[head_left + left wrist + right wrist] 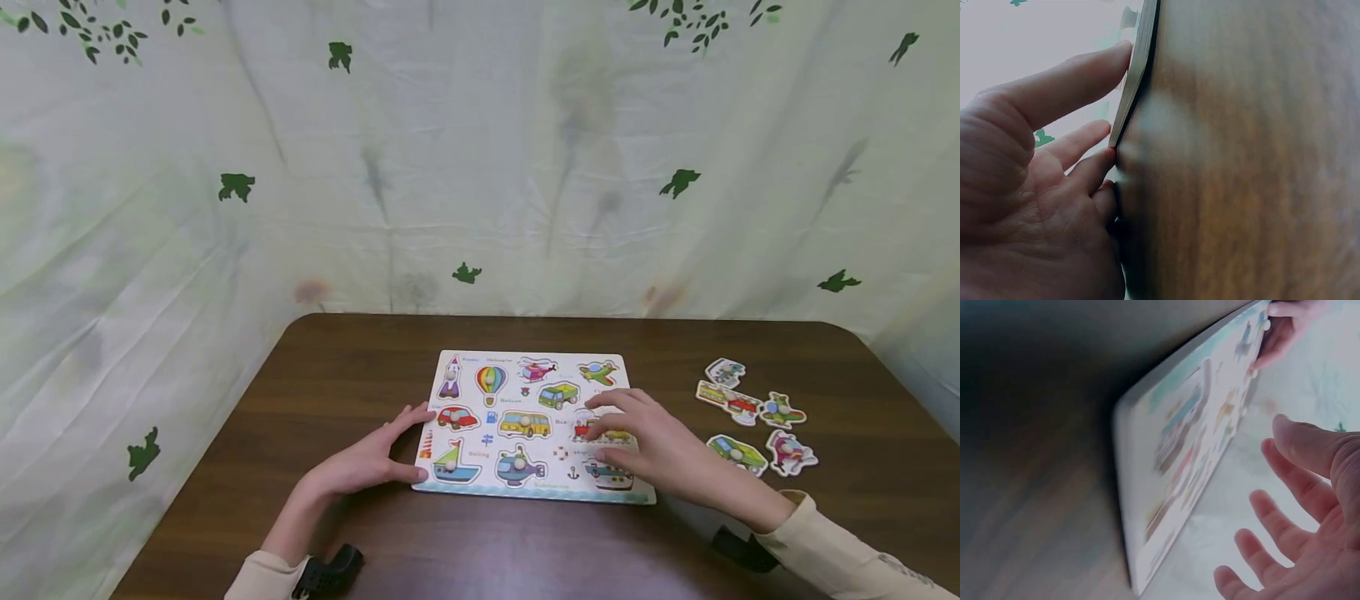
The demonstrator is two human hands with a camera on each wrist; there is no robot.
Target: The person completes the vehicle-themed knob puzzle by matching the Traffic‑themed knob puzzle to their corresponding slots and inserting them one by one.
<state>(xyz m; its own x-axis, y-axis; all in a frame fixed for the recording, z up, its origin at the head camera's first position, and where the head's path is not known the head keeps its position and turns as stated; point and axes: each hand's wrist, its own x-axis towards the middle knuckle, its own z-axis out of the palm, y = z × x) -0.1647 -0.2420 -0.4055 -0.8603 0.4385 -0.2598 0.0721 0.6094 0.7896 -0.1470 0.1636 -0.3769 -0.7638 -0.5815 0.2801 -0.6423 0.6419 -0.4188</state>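
A white peg puzzle board [558,433] with vehicle pictures lies flat on the table. My left hand [363,454] touches its left edge, thumb near the front corner and fingers farther back. In the left wrist view the thumb [1079,84] and fingertips meet the board's edge [1134,78]. Over the board's right side hovers my right hand [663,446], fingers spread and slightly bent, holding nothing. The right wrist view shows those fingers [1285,525] apart from the board. Beneath them are the train picture [581,427] and ship picture [609,473], both partly covered.
Loose puzzle pieces lie right of the board: a ship [726,372], a train [729,402], an airplane [782,412], a green car [738,455] and a helicopter [791,452]. A leaf-patterned curtain [480,167] hangs behind the brown table [360,358].
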